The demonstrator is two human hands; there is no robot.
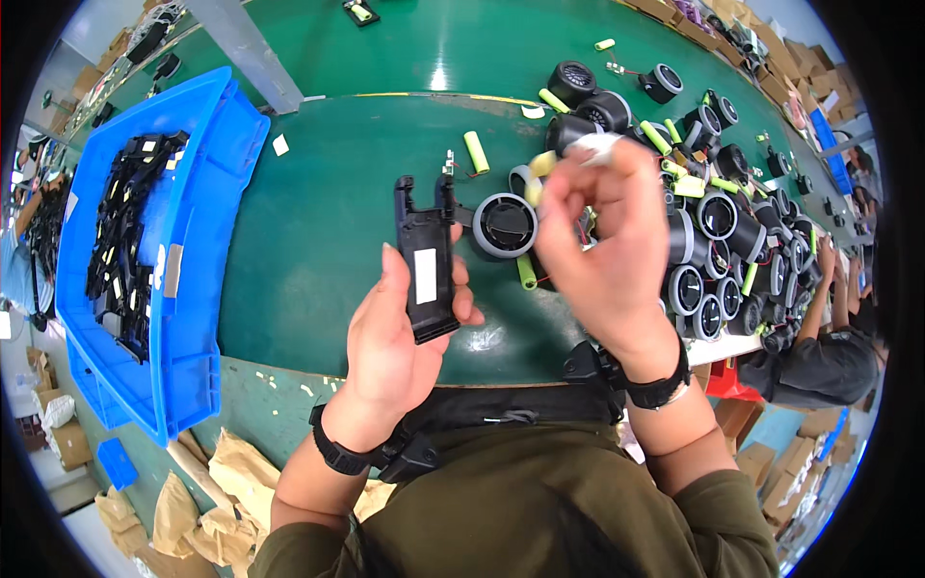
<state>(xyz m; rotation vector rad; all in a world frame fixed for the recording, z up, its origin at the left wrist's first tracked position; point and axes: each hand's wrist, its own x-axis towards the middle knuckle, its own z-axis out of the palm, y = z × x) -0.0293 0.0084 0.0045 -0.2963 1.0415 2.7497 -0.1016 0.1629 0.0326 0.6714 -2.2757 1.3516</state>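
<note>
My left hand [395,337] is closed around a long black plastic housing [422,229], held upright with its hollow side showing and two prongs at the top. A white rectangular label [426,275] lies inside it. My right hand [617,241] is raised to the right of the housing, fingers bent together and smeared by motion. Pale yellow patches and a white scrap [595,147] show at its fingertips; what exactly it pinches is unclear. Between the hands sits a round black fan-like unit [505,225] with a grey rim, beside a green cylindrical battery cell [476,152].
A blue crate [207,193] of black plastic parts stands at the left. Many round black units [716,215] with green cells and wires are heaped at the right of the green table [308,241]. A metal post [246,53] rises at the back. Another person [819,356] works far right.
</note>
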